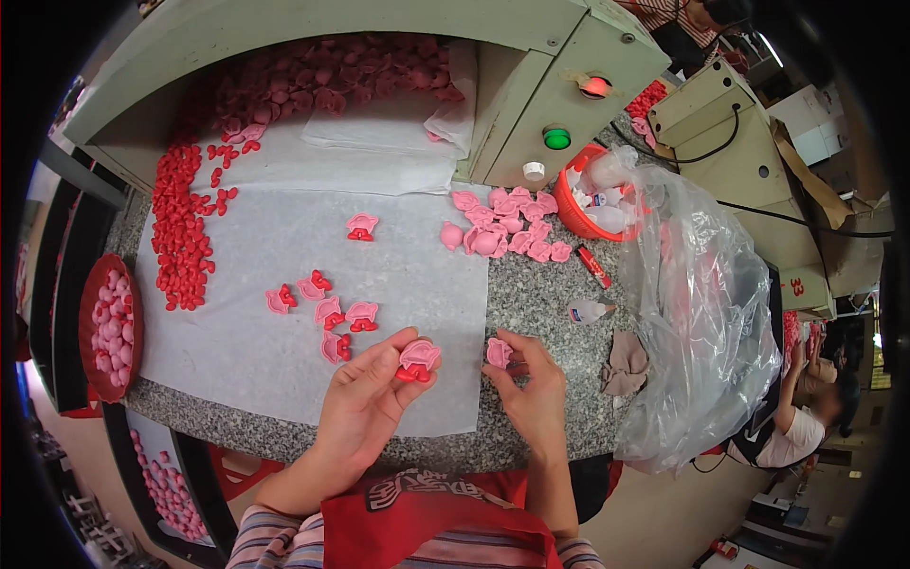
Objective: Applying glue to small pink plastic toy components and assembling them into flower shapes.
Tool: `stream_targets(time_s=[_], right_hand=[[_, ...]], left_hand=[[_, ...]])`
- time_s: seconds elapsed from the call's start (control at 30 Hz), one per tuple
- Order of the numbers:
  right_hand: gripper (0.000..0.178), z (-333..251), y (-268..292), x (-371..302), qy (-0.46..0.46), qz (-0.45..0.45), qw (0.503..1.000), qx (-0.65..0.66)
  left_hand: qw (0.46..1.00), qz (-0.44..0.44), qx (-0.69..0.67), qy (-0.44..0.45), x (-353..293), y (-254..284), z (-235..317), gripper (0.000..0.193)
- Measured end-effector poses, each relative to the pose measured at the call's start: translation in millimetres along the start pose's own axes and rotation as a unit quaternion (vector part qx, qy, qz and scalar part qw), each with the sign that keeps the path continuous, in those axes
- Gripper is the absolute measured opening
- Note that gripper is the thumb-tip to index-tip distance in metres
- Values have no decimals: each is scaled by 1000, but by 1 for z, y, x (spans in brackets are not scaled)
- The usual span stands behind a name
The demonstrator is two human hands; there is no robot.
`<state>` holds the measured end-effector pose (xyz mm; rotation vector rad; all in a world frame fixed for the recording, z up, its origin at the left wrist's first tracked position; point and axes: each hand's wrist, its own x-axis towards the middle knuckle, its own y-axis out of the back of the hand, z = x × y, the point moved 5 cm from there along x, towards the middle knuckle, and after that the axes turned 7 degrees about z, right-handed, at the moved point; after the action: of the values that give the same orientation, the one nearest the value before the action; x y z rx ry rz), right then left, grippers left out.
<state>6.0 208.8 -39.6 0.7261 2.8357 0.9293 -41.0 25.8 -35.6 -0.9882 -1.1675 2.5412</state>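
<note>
Between the fingertips of my left hand [360, 403] is a small pink moulded piece [420, 355] with a red bow-shaped piece [413, 374] at its lower edge. My right hand [533, 384] pinches a second pink piece [499, 353], with no red part visible on it. Both hands are over the near part of the white paper sheet [417, 275], the right one just beyond its right edge. Ahead of my left hand lie several pink pieces with red bows, one of them [362, 313] closest to it. Another joined piece [361, 227] lies alone farther off.
Loose red bows [180, 228] pile up at left, near a red basket [83, 313] of pink pieces. More pink pieces [488, 240] lie by an orange basket [573, 209]. A red marker-like tube [594, 267], a small bottle [588, 311], a cloth [626, 362] and plastic bag [697, 313] are right.
</note>
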Motion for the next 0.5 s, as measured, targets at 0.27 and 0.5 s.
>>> stream_targets(time_s=[0.27, 0.5], right_hand=[[42, -13, 3, -1, 11, -4, 998, 63], [44, -20, 7, -4, -4, -17, 993, 114]], left_hand=[[1000, -3, -7, -3, -1, 1, 3, 34], [1000, -3, -9, 1, 0, 1, 2, 34]])
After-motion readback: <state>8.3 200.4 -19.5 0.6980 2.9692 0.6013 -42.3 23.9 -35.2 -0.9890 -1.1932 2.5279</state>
